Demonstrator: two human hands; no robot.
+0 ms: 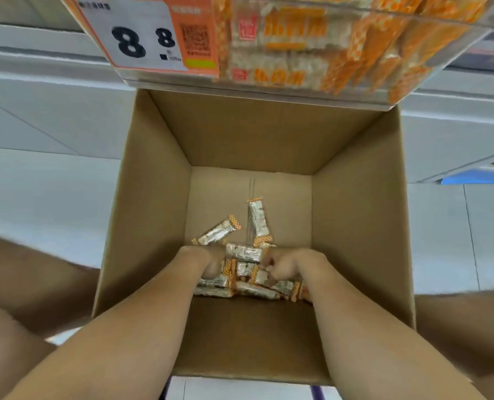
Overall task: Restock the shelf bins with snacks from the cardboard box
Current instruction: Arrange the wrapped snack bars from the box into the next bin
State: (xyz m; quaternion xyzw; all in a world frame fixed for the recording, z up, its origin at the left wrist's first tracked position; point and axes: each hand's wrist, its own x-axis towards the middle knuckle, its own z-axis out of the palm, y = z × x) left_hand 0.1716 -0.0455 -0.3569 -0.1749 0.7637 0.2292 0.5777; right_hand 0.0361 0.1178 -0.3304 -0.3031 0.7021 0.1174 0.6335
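Several snack bars [243, 252] within left hand [211, 265] and right hand [286, 269], in box [153, 197]

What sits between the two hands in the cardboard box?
Head view: a small heap of snack bars fills the gap between left hand and right hand, on the cardboard box floor.

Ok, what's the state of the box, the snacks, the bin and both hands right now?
cardboard box: open, nearly empty.
snack bars: loose pile on the box floor, two lying apart.
shelf bin: stocked with orange packs.
left hand: in the pile, grip hidden.
right hand: fingers curled on bars in the pile.
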